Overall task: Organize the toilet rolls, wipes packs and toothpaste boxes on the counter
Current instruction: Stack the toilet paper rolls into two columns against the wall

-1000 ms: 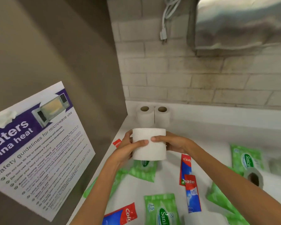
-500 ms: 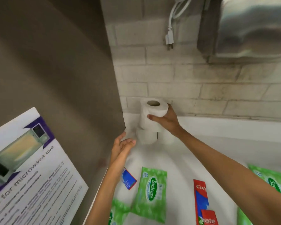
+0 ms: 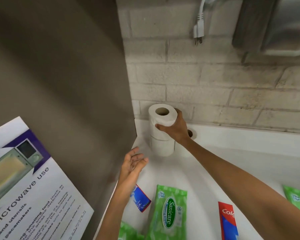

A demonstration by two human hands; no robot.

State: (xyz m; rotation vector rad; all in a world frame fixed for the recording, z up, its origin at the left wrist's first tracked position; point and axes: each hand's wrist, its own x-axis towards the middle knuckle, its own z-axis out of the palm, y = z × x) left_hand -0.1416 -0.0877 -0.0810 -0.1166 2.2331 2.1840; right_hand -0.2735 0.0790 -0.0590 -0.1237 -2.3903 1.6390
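Stacking begins: our right hand (image 3: 176,130) curls around the top roll (image 3: 160,118), now on the corner roll (image 3: 161,147). Our left hand (image 3: 132,164) has released, fingers spread.

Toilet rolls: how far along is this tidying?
Early on. A lower roll and its neighbour stand in the corner. The right hand holds a third roll stacked on the lower one; the left hand is empty. Wipes packs and toothpaste boxes lie scattered.
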